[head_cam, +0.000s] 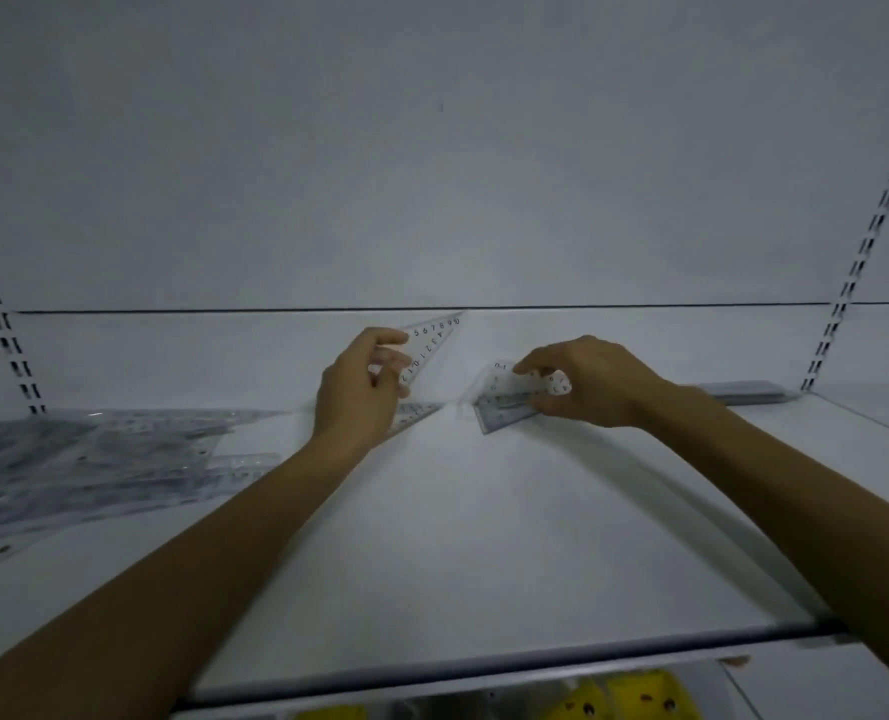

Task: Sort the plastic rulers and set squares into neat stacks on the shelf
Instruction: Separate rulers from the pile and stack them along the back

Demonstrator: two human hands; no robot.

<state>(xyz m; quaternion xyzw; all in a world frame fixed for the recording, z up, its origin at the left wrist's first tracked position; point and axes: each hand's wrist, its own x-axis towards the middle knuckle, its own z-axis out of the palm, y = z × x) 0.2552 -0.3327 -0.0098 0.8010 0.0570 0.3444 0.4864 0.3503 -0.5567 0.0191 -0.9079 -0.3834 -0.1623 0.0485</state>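
On the shelf point(484, 537): pile of rulers point(94, 459) far left, stack point(749, 393) far right at the back. Between them, left hand point(364, 392) with a set square point(432, 343) raised above the shelf; just right, right hand point(582, 381) on another set square point(510, 402) at the shelf surface.

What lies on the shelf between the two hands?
Only bare white shelf, in the head view; the left hand and right hand each hold a clear set square.

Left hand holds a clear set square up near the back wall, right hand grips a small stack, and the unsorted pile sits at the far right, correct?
Not quite: the head view shows the unsorted pile at far left. The left hand, set square and right hand with its stack are as stated.
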